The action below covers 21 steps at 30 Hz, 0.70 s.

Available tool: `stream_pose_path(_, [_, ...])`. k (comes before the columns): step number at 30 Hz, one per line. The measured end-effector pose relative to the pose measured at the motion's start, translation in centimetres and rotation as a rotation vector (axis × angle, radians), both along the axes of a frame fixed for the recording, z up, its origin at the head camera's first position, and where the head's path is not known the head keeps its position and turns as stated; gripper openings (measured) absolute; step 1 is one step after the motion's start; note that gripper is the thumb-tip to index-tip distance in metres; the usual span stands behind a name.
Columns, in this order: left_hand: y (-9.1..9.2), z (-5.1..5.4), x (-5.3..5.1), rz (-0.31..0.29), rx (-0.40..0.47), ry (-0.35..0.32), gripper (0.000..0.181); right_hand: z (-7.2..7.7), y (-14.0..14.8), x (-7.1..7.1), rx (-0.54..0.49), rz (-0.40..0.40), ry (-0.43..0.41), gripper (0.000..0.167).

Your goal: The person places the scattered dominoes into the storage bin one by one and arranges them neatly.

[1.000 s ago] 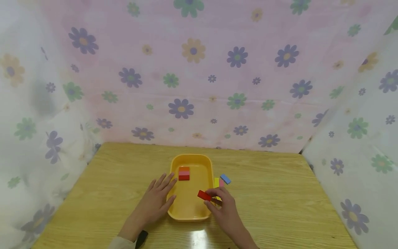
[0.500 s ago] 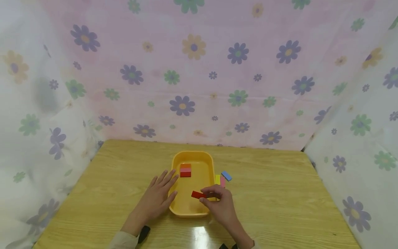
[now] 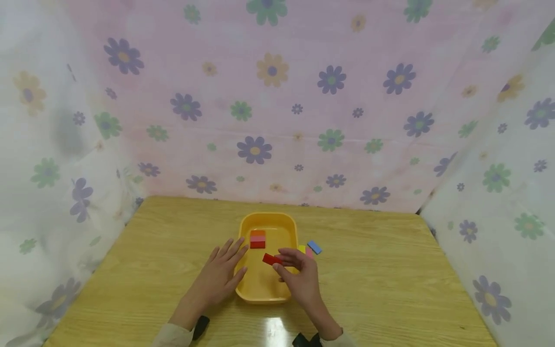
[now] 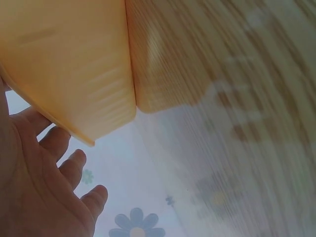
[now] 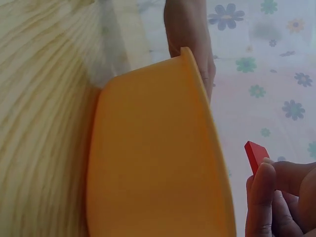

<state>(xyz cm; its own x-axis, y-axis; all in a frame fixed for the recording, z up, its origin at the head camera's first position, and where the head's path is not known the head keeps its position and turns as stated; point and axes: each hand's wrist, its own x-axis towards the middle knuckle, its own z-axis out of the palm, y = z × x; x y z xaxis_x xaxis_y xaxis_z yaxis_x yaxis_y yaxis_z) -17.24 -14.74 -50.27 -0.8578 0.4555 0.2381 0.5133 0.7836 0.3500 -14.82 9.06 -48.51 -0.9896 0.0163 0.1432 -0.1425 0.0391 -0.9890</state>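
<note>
A yellow plastic tray [image 3: 257,289] stands on the table. My left hand [image 3: 217,279] rests on its left rim with fingers spread. In the left wrist view, the fingertips [image 4: 74,165] lie by the rim. Above the tray floor, my right hand [image 3: 303,282] pinches a red rectangular block [image 3: 270,259] between thumb and fingers. The right wrist view shows that red block [image 5: 256,155] higher than the rim, apart from the tray. Inside the tray at the far left, an orange block [image 3: 257,233], a pink block [image 3: 257,239] and another red block [image 3: 257,245] lie side by side, touching.
On the wooden table [image 3: 381,270], just right of the tray, are a yellow block [image 3: 302,248], a pink block [image 3: 309,252] and a tilted blue block [image 3: 314,247]. My right hand partly hides that spot. Flowered cloth [image 3: 269,111] encloses the back and both sides.
My right hand has carried the red block left and farther in over the tray, from near its right rim toward the row of blocks. The left hand stays on the rim.
</note>
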Motion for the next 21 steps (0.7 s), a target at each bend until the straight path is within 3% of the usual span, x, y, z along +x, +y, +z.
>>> stream_pose_path(7, [0.0,-0.3,0.0,-0.004,0.018,0.012,0.056,0.5,-0.7,-0.7,0.008,-0.059,-0.009,0.028])
stream_pose_path(15, [0.0,-0.6,0.1,-0.008,0.042,0.011,0.055,0.6,-1.7,-2.0,-0.128,-0.08,-0.068,0.03])
stream_pose_path(21, [0.0,-0.4,0.1,-0.003,0.039,0.015,0.055,1.5,-2.4,-3.8,-0.202,-0.081,-0.116,0.036])
